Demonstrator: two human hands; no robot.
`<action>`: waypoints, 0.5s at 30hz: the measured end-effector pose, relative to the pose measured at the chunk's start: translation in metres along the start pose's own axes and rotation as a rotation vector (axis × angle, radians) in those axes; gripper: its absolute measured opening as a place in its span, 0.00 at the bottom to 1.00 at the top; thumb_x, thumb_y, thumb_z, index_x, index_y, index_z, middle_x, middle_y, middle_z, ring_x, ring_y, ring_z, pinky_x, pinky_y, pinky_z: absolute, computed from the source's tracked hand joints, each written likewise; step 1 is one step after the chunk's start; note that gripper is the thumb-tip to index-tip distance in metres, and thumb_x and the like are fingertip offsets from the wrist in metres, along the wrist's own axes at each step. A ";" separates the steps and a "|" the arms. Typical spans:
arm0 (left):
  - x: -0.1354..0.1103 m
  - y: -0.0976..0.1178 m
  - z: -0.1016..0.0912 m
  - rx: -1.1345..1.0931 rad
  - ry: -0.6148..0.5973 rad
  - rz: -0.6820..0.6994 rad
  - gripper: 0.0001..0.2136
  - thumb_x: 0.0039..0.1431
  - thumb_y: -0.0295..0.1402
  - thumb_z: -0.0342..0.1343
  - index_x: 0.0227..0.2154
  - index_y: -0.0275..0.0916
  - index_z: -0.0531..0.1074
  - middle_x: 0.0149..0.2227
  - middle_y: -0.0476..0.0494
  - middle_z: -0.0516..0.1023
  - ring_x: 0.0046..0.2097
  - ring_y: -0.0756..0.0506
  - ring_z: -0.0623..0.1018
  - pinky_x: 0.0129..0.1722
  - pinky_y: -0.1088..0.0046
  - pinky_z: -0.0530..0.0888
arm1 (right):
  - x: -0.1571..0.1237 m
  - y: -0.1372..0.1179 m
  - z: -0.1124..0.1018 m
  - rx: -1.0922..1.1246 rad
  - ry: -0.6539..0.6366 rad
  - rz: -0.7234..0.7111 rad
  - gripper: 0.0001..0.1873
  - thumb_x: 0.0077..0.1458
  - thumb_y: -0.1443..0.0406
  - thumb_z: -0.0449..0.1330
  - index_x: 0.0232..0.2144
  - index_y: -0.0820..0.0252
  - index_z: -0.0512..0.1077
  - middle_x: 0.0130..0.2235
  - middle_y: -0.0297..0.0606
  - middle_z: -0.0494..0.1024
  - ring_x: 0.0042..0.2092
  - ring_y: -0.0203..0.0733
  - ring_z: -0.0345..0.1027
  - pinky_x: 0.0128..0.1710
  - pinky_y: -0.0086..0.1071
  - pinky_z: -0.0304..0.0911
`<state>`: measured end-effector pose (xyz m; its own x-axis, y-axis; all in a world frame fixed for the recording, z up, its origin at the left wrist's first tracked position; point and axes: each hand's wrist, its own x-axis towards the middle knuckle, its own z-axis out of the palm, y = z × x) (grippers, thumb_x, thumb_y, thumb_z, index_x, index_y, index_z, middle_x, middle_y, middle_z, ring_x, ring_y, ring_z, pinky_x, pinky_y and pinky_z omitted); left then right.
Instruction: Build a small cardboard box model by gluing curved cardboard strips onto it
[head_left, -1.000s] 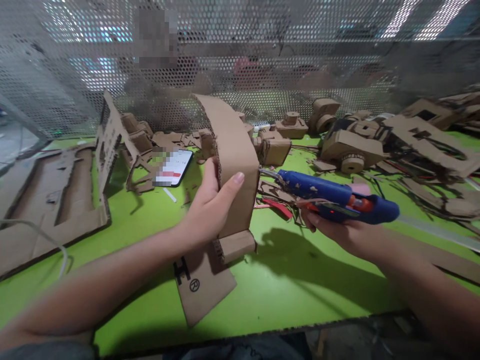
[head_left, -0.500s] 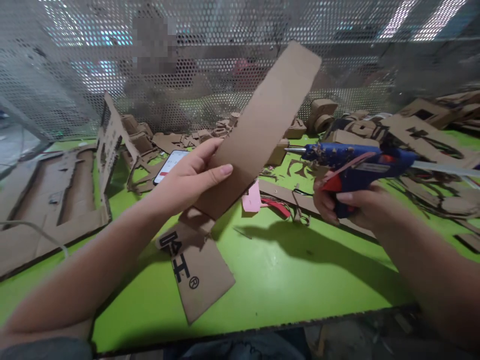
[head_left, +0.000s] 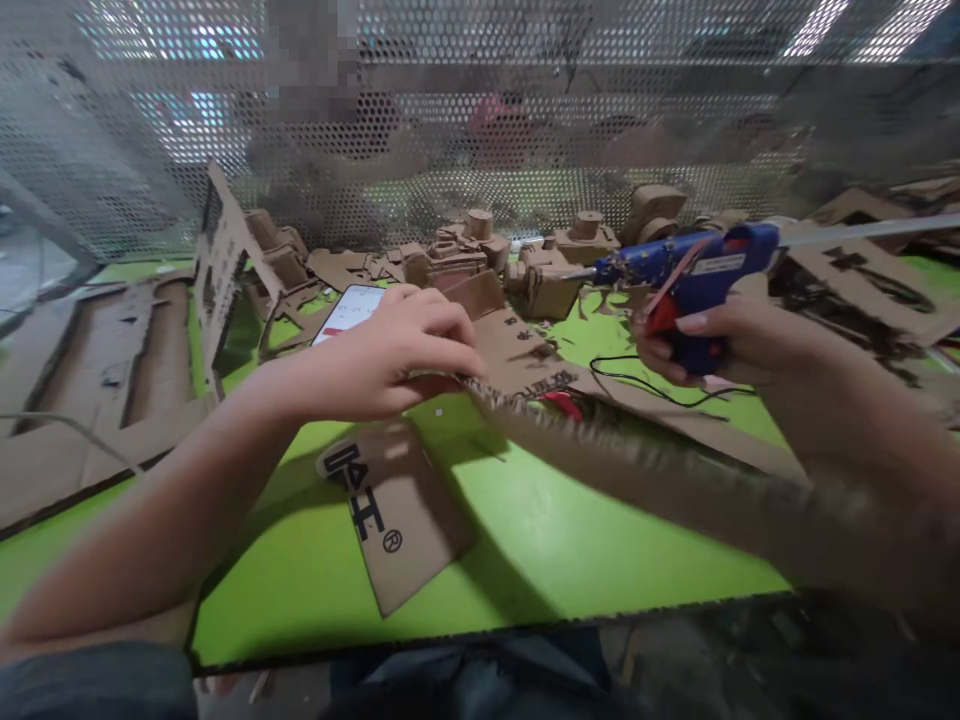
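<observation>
My left hand (head_left: 394, 350) is curled over a long corrugated cardboard strip (head_left: 622, 460) and grips its near end. The strip is motion-blurred and slants low to the right, passing under my right forearm. My right hand (head_left: 712, 335) is shut around the handle of a blue hot glue gun (head_left: 686, 270), whose metal nozzle points left, with a glue stick (head_left: 862, 230) sticking out at the back. A printed cardboard piece (head_left: 394, 510) lies on the green table (head_left: 285, 580) below my left hand.
A smartphone (head_left: 349, 312) lies just beyond my left hand. Cardboard models (head_left: 457, 258) and scraps stand along the back, with a slotted cardboard panel (head_left: 112, 370) at the left. A black cable (head_left: 660, 388) runs near the gun, and perforated metal mesh (head_left: 525, 130) rises behind.
The cardboard strip has swung down from nearly upright to a low slant toward the right. My left hand has turned over on top of it. The glue gun has risen slightly.
</observation>
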<state>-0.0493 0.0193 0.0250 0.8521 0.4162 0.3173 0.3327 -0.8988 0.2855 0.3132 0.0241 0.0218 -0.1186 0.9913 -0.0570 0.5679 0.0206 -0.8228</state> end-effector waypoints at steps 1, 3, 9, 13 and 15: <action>0.000 0.001 0.002 0.073 -0.013 0.021 0.13 0.71 0.28 0.55 0.42 0.50 0.84 0.46 0.42 0.84 0.51 0.39 0.77 0.57 0.55 0.69 | 0.001 -0.003 -0.002 0.043 -0.060 0.006 0.17 0.39 0.51 0.59 0.30 0.54 0.71 0.21 0.32 0.71 0.22 0.39 0.66 0.25 0.36 0.59; 0.000 0.002 0.008 0.171 -0.048 0.053 0.16 0.70 0.24 0.53 0.41 0.50 0.84 0.46 0.43 0.83 0.53 0.39 0.76 0.56 0.56 0.67 | 0.000 -0.007 -0.004 0.045 -0.165 0.027 0.16 0.39 0.52 0.62 0.29 0.54 0.72 0.21 0.33 0.72 0.22 0.39 0.67 0.25 0.35 0.60; -0.002 -0.009 0.020 0.203 -0.085 0.110 0.19 0.65 0.17 0.50 0.39 0.44 0.84 0.50 0.40 0.83 0.53 0.40 0.77 0.52 0.63 0.73 | -0.009 -0.012 0.023 -0.251 -0.373 0.055 0.15 0.52 0.52 0.64 0.26 0.56 0.73 0.23 0.40 0.76 0.26 0.41 0.70 0.27 0.35 0.64; -0.003 -0.015 0.024 0.135 -0.094 0.072 0.22 0.61 0.15 0.47 0.41 0.43 0.83 0.51 0.40 0.81 0.50 0.45 0.80 0.48 0.72 0.76 | -0.005 0.000 0.045 -0.194 -0.491 0.112 0.12 0.55 0.54 0.65 0.32 0.56 0.75 0.27 0.39 0.80 0.27 0.42 0.73 0.28 0.35 0.68; -0.003 -0.017 0.026 0.125 -0.089 0.066 0.22 0.60 0.16 0.47 0.42 0.43 0.83 0.50 0.40 0.81 0.50 0.45 0.80 0.48 0.72 0.77 | -0.002 0.005 0.050 -0.149 -0.506 0.137 0.13 0.53 0.53 0.66 0.31 0.55 0.75 0.27 0.39 0.80 0.27 0.44 0.74 0.27 0.37 0.69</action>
<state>-0.0465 0.0300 -0.0045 0.9046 0.3464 0.2485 0.3173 -0.9364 0.1500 0.2750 0.0152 -0.0104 -0.3916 0.8008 -0.4531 0.7106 -0.0496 -0.7018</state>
